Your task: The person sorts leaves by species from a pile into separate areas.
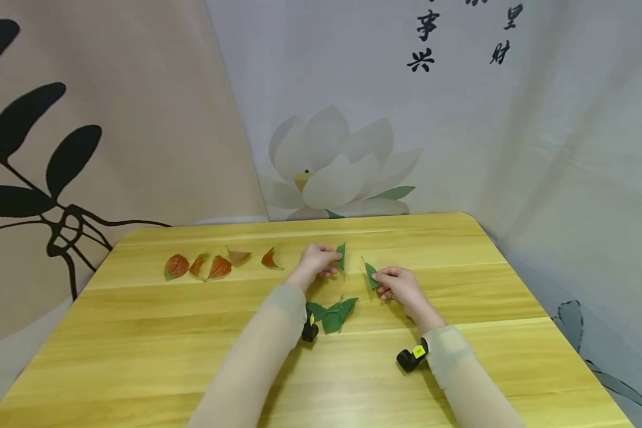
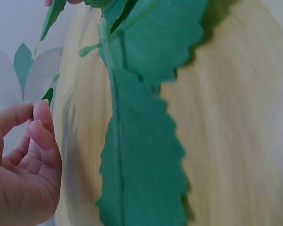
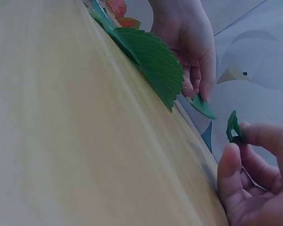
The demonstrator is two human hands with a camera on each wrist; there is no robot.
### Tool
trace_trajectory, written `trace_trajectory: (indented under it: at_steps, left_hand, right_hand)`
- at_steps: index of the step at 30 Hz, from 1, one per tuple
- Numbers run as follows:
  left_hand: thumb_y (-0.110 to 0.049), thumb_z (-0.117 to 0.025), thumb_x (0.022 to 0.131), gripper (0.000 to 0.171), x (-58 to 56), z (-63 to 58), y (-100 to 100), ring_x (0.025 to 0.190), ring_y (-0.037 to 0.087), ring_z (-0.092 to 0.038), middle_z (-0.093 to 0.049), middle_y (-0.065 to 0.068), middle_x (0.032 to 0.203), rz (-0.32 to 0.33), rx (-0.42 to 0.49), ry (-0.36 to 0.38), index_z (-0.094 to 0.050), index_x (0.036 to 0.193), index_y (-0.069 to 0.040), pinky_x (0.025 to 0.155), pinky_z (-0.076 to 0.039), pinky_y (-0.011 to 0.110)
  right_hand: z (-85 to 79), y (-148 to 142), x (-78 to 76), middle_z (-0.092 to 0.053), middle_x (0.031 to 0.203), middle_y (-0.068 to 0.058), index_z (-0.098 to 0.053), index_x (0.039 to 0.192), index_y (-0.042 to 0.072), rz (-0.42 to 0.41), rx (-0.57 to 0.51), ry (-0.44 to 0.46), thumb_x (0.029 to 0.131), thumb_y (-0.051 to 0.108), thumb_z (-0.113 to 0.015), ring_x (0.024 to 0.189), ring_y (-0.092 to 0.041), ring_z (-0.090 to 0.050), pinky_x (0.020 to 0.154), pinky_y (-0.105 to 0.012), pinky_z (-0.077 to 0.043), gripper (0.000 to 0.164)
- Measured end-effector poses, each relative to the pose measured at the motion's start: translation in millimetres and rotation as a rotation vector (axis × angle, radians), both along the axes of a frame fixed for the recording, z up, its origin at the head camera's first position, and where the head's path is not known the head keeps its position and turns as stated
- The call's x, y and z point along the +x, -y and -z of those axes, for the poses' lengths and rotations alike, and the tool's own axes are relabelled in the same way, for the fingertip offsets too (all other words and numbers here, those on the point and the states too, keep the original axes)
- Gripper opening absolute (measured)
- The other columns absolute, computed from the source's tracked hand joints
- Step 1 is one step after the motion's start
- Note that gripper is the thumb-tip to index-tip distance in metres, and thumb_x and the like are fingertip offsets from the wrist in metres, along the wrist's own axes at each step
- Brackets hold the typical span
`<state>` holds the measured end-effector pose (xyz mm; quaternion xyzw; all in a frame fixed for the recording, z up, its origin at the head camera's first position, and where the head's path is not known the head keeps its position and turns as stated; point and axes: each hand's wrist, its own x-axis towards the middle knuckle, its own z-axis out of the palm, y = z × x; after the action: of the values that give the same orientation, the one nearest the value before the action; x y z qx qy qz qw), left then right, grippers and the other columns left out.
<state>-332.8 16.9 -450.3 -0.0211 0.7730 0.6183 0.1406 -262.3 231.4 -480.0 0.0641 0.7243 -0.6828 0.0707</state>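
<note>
My left hand [image 1: 318, 260] pinches a green leaf [image 1: 341, 257] between thumb and fingertips, over the far middle of the table. To its right, my right hand [image 1: 400, 285] pinches another green leaf [image 1: 371, 276] by its edge. The two held leaves are a short gap apart. Nearer to me, between the forearms, lies a small pile of green leaves [image 1: 338, 315] with toothed edges. In the left wrist view these pile leaves [image 2: 141, 146] loom large beside the left hand [image 2: 28, 160]. The right wrist view shows both pinching hands beyond the pile.
Along the far left of the wooden table [image 1: 192, 356] lie several reddish-orange leaves, among them a round one [image 1: 176, 266] and a single one [image 1: 269, 259] nearest the left hand. A printed curtain [image 1: 353, 71] hangs behind the table's back edge.
</note>
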Motion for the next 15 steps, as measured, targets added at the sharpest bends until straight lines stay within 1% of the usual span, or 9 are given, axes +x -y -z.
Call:
trace_trajectory:
  at_steps: [3,9,15]
  left_hand:
    - [-0.013,-0.07,0.09,0.025,-2.8,3.4,-4,0.054,0.013,-0.062,-0.069,0.013,0.088,0.002,-0.008,0.0,-0.063,0.108,0.003,0.049,-0.049,0.023]
    - [-0.013,-0.069,0.091,0.022,-13.0,9.4,-8,0.056,0.013,-0.062,-0.068,0.012,0.088,-0.028,-0.019,0.005,-0.063,0.107,0.001,0.047,-0.048,0.022]
    - [-0.012,-0.07,0.09,0.02,-17.0,13.0,-4,0.056,0.015,-0.064,-0.068,0.013,0.086,-0.04,-0.018,0.021,-0.064,0.104,0.001,0.047,-0.049,0.022]
  right_hand:
    - [1.7,-1,0.5,-0.059,0.074,-0.007,-0.062,0.104,-0.006,0.013,-0.005,-0.001,0.094,0.013,-0.065,0.061,-0.015,-0.056,0.054,-0.025,-0.051,0.022]
    - [0.3,-2,0.6,-0.059,0.073,-0.008,-0.063,0.105,-0.006,0.008,-0.011,-0.002,0.094,0.014,-0.065,0.06,-0.015,-0.056,0.054,-0.026,-0.052,0.023]
    - [-1.0,0,0.1,-0.058,0.071,-0.008,-0.061,0.104,-0.008,-0.008,-0.03,0.0,0.095,0.01,-0.063,0.057,-0.014,-0.055,0.052,-0.025,-0.051,0.021]
